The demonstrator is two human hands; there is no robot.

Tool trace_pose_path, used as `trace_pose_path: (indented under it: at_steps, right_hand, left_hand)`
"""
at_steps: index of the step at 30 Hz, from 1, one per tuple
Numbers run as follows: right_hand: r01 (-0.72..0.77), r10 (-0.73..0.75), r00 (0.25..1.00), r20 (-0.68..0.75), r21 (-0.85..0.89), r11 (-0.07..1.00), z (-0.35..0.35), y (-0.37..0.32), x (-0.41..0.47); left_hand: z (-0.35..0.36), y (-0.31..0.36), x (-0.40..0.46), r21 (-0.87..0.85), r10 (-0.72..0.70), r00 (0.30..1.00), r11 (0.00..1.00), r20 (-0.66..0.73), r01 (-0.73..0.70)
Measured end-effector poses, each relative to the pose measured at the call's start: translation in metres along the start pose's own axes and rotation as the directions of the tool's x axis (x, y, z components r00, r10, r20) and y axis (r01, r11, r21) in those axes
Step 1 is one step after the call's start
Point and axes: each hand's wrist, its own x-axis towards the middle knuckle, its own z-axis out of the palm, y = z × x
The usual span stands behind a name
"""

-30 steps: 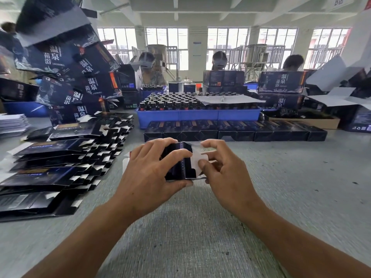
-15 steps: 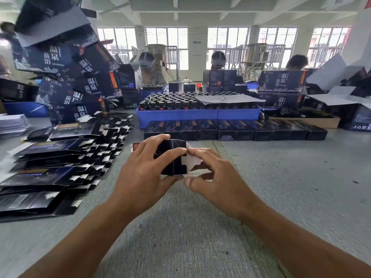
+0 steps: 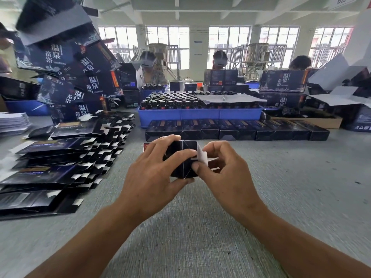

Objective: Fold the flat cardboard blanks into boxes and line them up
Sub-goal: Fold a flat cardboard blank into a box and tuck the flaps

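- Above the surface (image 3: 281,177), I see my left hand (image 3: 148,181) gripping the box (image 3: 181,157), right hand (image 3: 226,171) fingers (image 3: 195,168) pinching its white flap (image 3: 201,156).
- Finished row (image 3: 236,130) behind; blank stack (image 3: 60,163) left remains, so lots to fold.

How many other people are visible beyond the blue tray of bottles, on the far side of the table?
3. The left person is behind an open box, the middle person behind stacked boxes, the right person shows only a head. Others may be hidden.
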Motion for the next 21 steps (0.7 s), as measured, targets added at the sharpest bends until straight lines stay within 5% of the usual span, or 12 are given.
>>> trace_pose_path:
  at_steps: [5,21]
  right_hand:
    - [-0.007,0.003,0.995,0.095,0.046,0.999,-0.001,-0.004,0.000]
    - [-0.146,0.144,0.989,0.023,0.116,0.982,-0.002,0.001,0.005]
  left_hand:
    - [0.000,-0.002,0.000,-0.030,-0.060,0.998,0.998,-0.022,0.060]
    - [0.003,0.014,0.001,-0.038,-0.072,0.997,0.997,-0.015,0.072]
